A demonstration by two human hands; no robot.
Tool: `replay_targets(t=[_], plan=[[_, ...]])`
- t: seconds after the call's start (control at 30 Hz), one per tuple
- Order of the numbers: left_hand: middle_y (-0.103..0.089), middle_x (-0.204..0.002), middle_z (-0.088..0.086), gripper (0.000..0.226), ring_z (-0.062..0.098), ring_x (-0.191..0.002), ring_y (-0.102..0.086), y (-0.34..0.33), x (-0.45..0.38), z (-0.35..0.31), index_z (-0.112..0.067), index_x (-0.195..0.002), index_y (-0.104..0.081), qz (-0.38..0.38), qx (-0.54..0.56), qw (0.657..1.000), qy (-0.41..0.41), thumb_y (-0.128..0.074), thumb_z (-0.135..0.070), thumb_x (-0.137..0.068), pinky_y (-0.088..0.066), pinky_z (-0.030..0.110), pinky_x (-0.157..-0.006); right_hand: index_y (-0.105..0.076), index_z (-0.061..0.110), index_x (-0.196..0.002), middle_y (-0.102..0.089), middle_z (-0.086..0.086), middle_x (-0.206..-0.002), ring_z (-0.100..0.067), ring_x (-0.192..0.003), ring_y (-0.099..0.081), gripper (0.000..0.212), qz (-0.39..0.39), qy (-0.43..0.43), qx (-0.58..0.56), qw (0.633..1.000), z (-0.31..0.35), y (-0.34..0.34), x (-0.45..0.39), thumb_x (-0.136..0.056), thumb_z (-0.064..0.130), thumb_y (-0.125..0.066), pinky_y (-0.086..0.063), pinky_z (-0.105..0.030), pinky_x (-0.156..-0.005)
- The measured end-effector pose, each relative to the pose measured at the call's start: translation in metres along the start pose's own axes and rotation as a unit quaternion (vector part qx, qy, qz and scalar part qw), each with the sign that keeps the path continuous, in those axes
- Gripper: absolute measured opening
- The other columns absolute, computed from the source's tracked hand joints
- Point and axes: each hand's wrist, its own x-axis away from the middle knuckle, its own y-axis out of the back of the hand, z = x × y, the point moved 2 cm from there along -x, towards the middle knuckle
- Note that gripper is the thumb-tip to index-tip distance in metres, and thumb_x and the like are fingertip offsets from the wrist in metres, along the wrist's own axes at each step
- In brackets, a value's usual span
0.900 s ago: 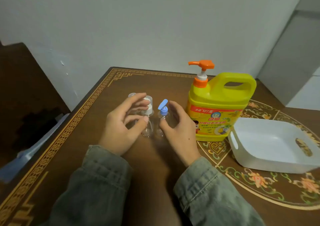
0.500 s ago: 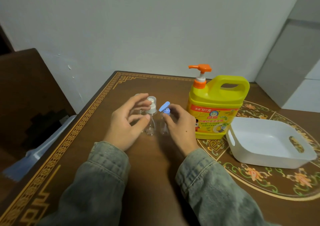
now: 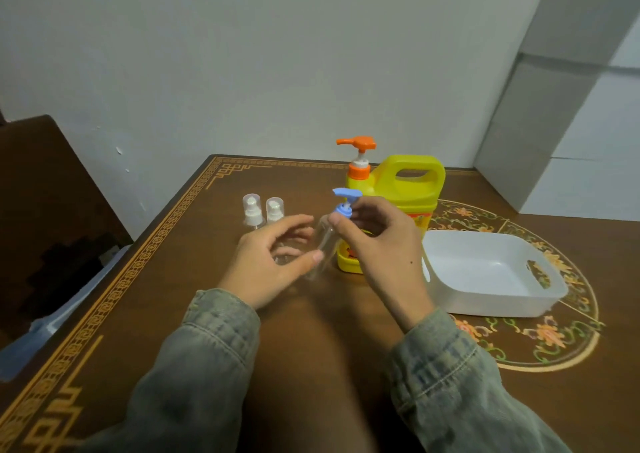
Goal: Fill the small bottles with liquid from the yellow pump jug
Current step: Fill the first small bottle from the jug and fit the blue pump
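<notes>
— Fingers?
— The right hand (image 3: 384, 244) pinches the blue pump cap (image 3: 344, 206) of a small clear plastic bottle (image 3: 323, 244); the left hand (image 3: 273, 262) curls round its body.
— And the jug?
— The yellow pump jug (image 3: 398, 189) stands just behind; two white-capped clear bottles (image 3: 265, 211) stand left of it.

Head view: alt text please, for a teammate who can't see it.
Right hand pinches the blue pump cap of a clear small bottle, which the left hand steadies. The yellow pump jug stands behind, beside a white bin.
</notes>
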Motion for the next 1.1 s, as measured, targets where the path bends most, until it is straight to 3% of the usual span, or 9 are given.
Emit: replay_targets(t=[0.13,0.33,0.4,0.5,0.67,0.8,0.9,1.0,1.1], plan=[[-0.072,-0.097,-0.01,0.046,-0.002,-0.09,-0.067,-0.007,-0.001,-0.016,-0.035,-0.105,-0.065,0.015,-0.069,0.997,-0.021,-0.086,-0.018,-0.068,-0.05,0.008,-0.079,-0.069,0.017,-0.085,-0.071,0.01,-0.077,-0.001,-0.073,-0.067,0.017,0.003,-0.02,-0.057,0.998,0.006,0.01,0.007,-0.077,0.019,-0.083,-0.055,-0.018,-0.071],[-0.066,-0.094,-0.021,0.043,-0.012,-0.091,-0.061,-0.008,-0.002,-0.023,-0.024,-0.115,-0.067,0.051,-0.16,0.985,-0.037,-0.082,-0.024,-0.074,-0.04,-0.002,-0.077,-0.071,0.018,-0.077,-0.071,0.007,-0.07,-0.004,-0.068,-0.065,0.014,-0.01,-0.035,-0.066,0.997,0.0,0.014,0.013,-0.076,0.023,-0.084,-0.055,-0.025,-0.068],[-0.071,-0.096,-0.01,0.039,-0.001,-0.093,-0.064,-0.008,-0.004,-0.022,-0.025,-0.111,-0.068,0.073,-0.14,0.987,-0.023,-0.081,-0.02,-0.075,-0.043,0.001,-0.077,-0.072,0.018,-0.076,-0.072,0.003,-0.071,-0.007,-0.069,-0.065,0.011,-0.005,-0.046,-0.081,0.996,-0.004,0.014,0.012,-0.077,0.019,-0.083,-0.056,-0.033,-0.07],[-0.072,-0.098,-0.003,0.038,0.003,-0.088,-0.069,-0.01,-0.007,-0.021,-0.032,-0.102,-0.065,0.109,-0.043,0.993,0.02,-0.078,-0.007,-0.077,-0.049,0.009,-0.079,-0.074,0.022,-0.082,-0.077,0.005,-0.079,-0.008,-0.078,-0.072,0.018,0.019,-0.067,-0.141,0.988,-0.006,0.014,0.007,-0.079,0.005,-0.079,-0.057,-0.028,-0.076],[-0.073,-0.102,0.01,0.033,0.013,-0.092,-0.07,-0.01,-0.007,-0.016,-0.012,-0.109,-0.068,0.133,0.028,0.99,0.035,-0.074,-0.001,-0.078,-0.053,0.017,-0.081,-0.069,0.025,-0.106,-0.075,0.006,-0.105,-0.009,-0.101,-0.07,0.026,0.112,-0.062,-0.181,0.975,-0.002,0.013,0.004,-0.09,0.005,-0.068,-0.055,-0.026,-0.089],[-0.072,-0.103,0.009,0.038,0.016,-0.092,-0.071,-0.008,-0.006,-0.014,-0.009,-0.111,-0.068,0.122,0.032,0.991,0.036,-0.077,-0.006,-0.075,-0.055,0.022,-0.084,-0.071,0.025,-0.106,-0.074,0.005,-0.096,-0.008,-0.088,-0.069,0.029,0.075,-0.079,-0.179,0.978,0.0,0.01,0.008,-0.079,0.016,-0.08,-0.054,-0.024,-0.077],[-0.072,-0.1,0.006,0.037,0.013,-0.09,-0.07,-0.007,-0.003,-0.014,-0.01,-0.109,-0.068,0.116,0.034,0.992,0.036,-0.077,-0.007,-0.073,-0.055,0.021,-0.082,-0.066,0.022,-0.117,-0.074,0.0,-0.093,-0.012,-0.091,-0.071,0.041,0.06,-0.084,-0.18,0.978,0.001,0.011,0.008,-0.08,0.009,-0.079,-0.056,-0.032,-0.085],[-0.072,-0.097,0.004,0.033,0.007,-0.086,-0.069,-0.007,0.0,-0.015,-0.012,-0.106,-0.068,0.111,0.038,0.993,0.033,-0.077,-0.004,-0.075,-0.053,0.016,-0.079,-0.044,0.016,-0.141,-0.074,-0.009,-0.103,-0.016,-0.104,-0.07,0.065,0.089,-0.102,-0.22,0.966,0.003,0.01,0.009,-0.085,0.001,-0.073,-0.053,-0.037,-0.095],[-0.071,-0.104,0.01,0.042,0.015,-0.094,-0.07,-0.007,0.0,-0.014,-0.008,-0.112,-0.067,0.104,0.039,0.993,0.031,-0.081,-0.016,-0.073,-0.053,0.02,-0.084,-0.045,0.02,-0.139,-0.071,-0.007,-0.102,-0.015,-0.098,-0.07,0.071,0.073,-0.101,-0.183,0.975,0.004,0.011,0.01,-0.079,0.011,-0.081,-0.056,-0.037,-0.091]])
